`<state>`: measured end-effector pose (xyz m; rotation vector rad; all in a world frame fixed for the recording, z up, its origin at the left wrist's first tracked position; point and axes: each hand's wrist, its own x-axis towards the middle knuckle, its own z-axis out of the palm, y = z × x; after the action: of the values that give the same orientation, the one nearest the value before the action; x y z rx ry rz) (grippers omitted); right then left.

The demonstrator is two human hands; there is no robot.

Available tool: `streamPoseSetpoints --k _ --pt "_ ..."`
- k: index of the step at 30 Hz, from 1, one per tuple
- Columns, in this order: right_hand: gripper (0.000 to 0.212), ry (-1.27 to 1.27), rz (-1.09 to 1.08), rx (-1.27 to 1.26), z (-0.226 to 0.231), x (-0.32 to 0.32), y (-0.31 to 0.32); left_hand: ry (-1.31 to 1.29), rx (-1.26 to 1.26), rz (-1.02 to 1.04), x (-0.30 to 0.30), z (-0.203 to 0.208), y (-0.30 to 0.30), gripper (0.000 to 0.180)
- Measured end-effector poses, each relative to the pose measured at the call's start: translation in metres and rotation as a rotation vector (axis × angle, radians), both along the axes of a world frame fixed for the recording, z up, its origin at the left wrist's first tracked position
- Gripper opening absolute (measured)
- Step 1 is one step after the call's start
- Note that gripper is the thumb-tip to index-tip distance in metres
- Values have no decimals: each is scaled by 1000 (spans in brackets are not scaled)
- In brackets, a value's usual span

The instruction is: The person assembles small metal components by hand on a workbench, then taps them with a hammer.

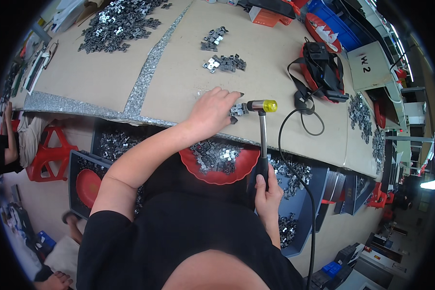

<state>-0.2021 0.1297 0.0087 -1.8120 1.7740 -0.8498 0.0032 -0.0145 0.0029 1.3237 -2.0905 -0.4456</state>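
My right hand is wrapped round the black grip of a small mallet. The mallet stands with its head up, a yellow face to the right and a dark face to the left. Near the table's front edge, my left hand has its thumb and a finger, both with black tips, at either side of some small metal clips. The mallet's dark face is right beside these clips; I cannot tell whether they touch. Below, at my lap, a red scalloped bowl holds many similar metal pieces.
Small piles of metal pieces lie farther back on the cardboard-covered table, with a large heap at the far left. A strapped black device sits at right, its cable hanging past my right arm. Grey bins stand below.
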Motion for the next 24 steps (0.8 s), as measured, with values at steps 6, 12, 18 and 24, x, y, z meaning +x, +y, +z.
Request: streamPoseSetpoints --k 6,12,18,24 --pt "35 180 16 153 12 9 -3 61 -13 -30 0 -6 -1 50" --pt "34 160 51 100 9 4 -4 160 11 -72 3 -9 -1 51" --pt "34 -40 -8 -274 17 3 4 193 66 -44 2 -5 0 54" --pt "36 185 75 101 4 3 0 199 72 -35 4 -8 2 54"
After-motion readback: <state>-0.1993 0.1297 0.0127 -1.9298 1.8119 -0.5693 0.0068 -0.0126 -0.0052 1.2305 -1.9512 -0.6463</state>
